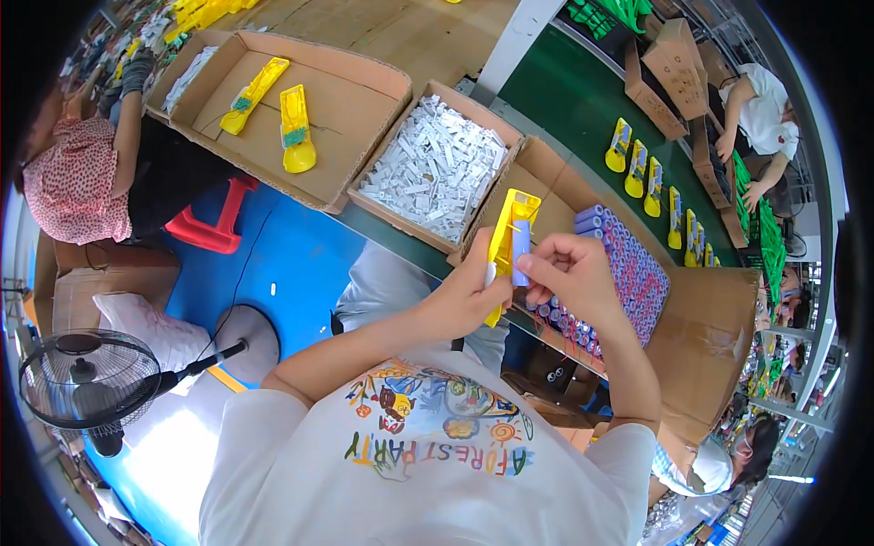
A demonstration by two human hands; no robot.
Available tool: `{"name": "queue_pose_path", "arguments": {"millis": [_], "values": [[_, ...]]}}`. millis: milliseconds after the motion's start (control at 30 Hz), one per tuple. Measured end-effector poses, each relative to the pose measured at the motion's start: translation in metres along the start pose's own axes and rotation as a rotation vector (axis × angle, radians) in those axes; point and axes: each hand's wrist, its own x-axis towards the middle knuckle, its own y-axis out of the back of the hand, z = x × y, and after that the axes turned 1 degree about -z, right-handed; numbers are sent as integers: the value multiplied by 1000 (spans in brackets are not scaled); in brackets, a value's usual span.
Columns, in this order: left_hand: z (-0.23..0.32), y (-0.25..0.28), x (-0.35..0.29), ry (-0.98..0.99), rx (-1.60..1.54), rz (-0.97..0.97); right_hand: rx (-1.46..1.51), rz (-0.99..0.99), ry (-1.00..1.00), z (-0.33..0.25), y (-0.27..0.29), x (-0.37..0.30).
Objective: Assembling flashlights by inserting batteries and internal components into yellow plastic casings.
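My left hand [464, 296] grips a yellow plastic shell [506, 238], held upright in front of my chest. My right hand [566, 273] pinches a purple cylindrical cell [520, 254] and holds it against the shell's open inside. Just beyond my hands lies a cardboard box [719, 318] filled with several rows of purple cells [637, 278].
A box of small white parts [437, 168] stands left of the cells. A larger box [364, 100] holds two yellow shells [296, 132]. Several yellow shells [651, 187] ride on a green conveyor [569, 100]. Another person [760, 114] works across it. A standing fan [86, 378] is at lower left.
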Motion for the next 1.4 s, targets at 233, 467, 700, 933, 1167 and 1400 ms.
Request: {"name": "queue_pose_path", "arguments": {"millis": [233, 467, 700, 933, 1167, 1400], "values": [[18, 18, -14, -17, 51, -45, -12, 26, -23, -4, -23, 24], [42, 84, -31, -82, -501, 355, -460, -145, 593, 4, -45, 158], [43, 88, -45, -85, -584, 339, -625, -220, 848, -15, -41, 157], [28, 77, -45, 99, -396, 233, -33, -192, 557, -15, -40, 125], [27, 70, -40, -18, 28, 231, -86, -154, 458, -27, -49, 109], [30, 74, -41, -17, -92, 56, -84, 83, 485, -31, -61, 107]]}}
